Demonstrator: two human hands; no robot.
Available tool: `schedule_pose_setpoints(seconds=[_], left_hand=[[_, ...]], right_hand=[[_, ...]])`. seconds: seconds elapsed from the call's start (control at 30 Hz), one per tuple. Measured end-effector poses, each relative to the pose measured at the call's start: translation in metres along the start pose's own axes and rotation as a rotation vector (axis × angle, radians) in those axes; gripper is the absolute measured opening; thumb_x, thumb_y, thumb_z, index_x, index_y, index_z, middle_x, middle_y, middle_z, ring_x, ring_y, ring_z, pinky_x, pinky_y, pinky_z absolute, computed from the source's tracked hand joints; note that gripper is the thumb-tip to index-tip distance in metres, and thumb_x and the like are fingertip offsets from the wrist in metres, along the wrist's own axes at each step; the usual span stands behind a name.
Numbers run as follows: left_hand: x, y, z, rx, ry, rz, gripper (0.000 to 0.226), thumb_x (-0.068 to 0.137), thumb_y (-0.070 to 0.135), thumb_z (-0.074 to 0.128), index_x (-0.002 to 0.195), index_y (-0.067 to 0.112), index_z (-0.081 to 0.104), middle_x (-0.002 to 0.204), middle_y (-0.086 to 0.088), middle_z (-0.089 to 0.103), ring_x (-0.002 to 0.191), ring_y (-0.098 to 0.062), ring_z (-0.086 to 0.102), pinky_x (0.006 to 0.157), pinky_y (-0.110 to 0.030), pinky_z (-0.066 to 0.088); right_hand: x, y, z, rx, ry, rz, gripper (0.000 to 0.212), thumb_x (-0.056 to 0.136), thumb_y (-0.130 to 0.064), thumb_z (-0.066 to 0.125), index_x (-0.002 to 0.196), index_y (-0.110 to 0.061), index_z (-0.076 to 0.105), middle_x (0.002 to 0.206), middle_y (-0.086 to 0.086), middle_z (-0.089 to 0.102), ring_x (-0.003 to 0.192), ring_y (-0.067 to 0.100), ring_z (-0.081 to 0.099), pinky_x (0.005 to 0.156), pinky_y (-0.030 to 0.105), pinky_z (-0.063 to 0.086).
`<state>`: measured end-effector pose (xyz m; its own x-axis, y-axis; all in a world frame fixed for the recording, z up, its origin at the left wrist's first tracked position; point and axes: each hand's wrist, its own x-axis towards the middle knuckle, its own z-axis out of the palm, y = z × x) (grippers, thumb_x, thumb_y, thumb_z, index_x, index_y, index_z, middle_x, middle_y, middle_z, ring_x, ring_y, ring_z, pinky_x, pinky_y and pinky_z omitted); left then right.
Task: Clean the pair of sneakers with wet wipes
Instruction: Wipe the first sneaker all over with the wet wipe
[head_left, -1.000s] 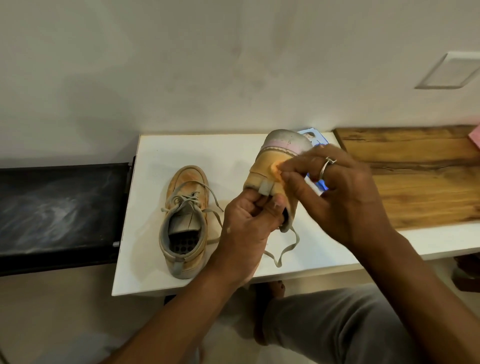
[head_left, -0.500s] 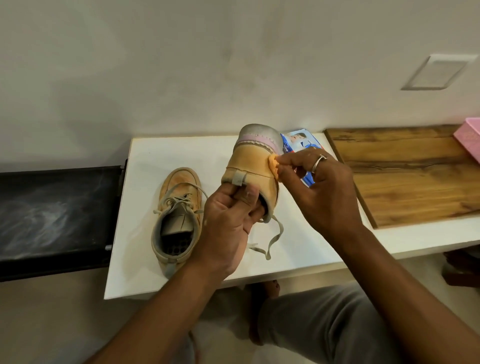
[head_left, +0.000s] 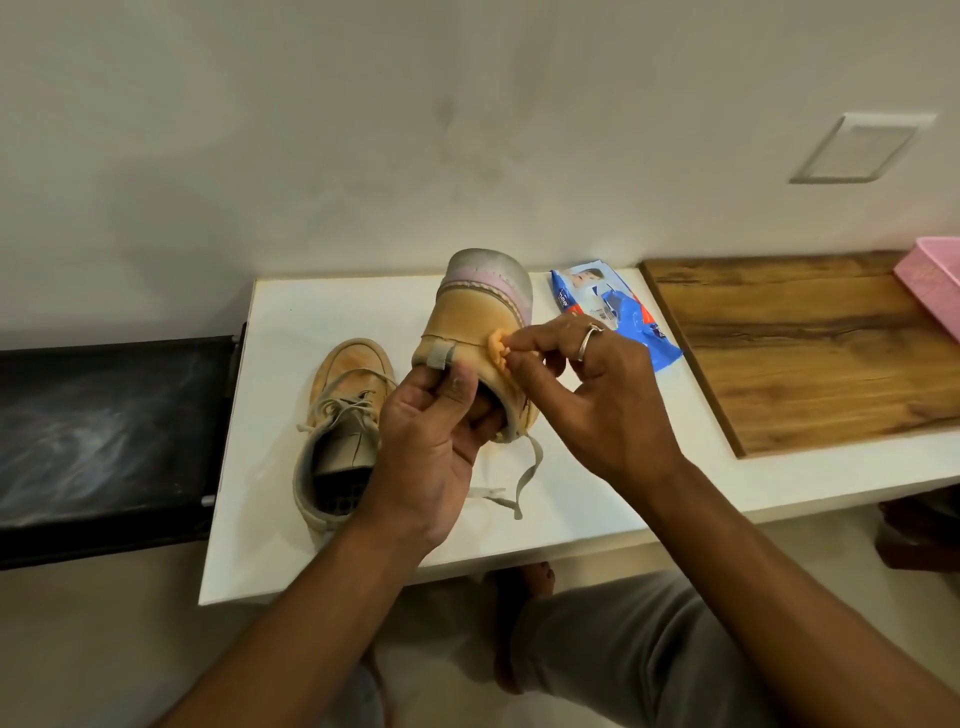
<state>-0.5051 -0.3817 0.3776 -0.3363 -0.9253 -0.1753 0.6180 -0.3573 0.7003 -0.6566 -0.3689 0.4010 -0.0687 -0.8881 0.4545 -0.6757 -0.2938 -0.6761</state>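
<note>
My left hand (head_left: 436, 441) grips a tan sneaker (head_left: 475, 322) by its collar and holds it heel-up above the white table (head_left: 582, 499), its grey sole turned toward the wall. My right hand (head_left: 587, 395) pinches a bunched, tan-stained wet wipe (head_left: 497, 351) against the right side of that heel. The second tan sneaker (head_left: 340, 415) lies on the table to the left, its opening toward me and laces loose. A blue and white wipes pack (head_left: 613, 312) lies behind my right hand.
A wooden board (head_left: 810, 348) covers the table's right part, with a pink container (head_left: 935, 283) at its far right corner. A black bench (head_left: 104, 436) adjoins the table on the left. The wall stands just behind, and my knee is under the table edge.
My right hand slid the wipe from the back of the heel round to its right side. The held sneaker tipped a little, and the wipes pack came into view.
</note>
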Motion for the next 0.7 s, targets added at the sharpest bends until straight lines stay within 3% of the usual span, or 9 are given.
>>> schedule_pose_setpoints(seconds=[0.17, 0.57, 0.7], left_hand=[[0.002, 0.003, 0.001, -0.024, 0.028, 0.013, 0.059, 0.085, 0.027, 0.055, 0.139, 0.005, 0.043, 0.132, -0.016, 0.058, 0.117, -0.031, 0.061, 0.101, -0.053, 0.045], [0.003, 0.004, -0.004, 0.046, -0.040, 0.031, 0.050, 0.088, 0.021, 0.053, 0.135, 0.006, 0.047, 0.129, -0.016, 0.060, 0.117, -0.031, 0.060, 0.094, -0.042, 0.052], [0.005, 0.005, -0.006, 0.083, -0.055, 0.033, 0.039, 0.089, 0.012, 0.052, 0.127, 0.005, 0.053, 0.124, -0.014, 0.063, 0.115, -0.030, 0.062, 0.096, -0.042, 0.051]], right_hand=[[0.001, 0.010, 0.007, 0.029, 0.017, 0.215, 0.012, 0.089, -0.030, 0.067, 0.101, -0.029, 0.070, 0.084, -0.020, 0.066, 0.081, 0.004, 0.060, 0.065, 0.012, 0.047], [-0.005, 0.002, 0.007, 0.147, -0.069, 0.219, 0.010, 0.088, -0.025, 0.070, 0.098, -0.027, 0.073, 0.089, -0.016, 0.069, 0.083, 0.004, 0.061, 0.067, 0.010, 0.043], [-0.004, -0.001, 0.007, 0.053, -0.018, 0.148, 0.013, 0.089, -0.026, 0.069, 0.101, -0.030, 0.071, 0.087, -0.014, 0.068, 0.081, 0.008, 0.060, 0.068, 0.018, 0.049]])
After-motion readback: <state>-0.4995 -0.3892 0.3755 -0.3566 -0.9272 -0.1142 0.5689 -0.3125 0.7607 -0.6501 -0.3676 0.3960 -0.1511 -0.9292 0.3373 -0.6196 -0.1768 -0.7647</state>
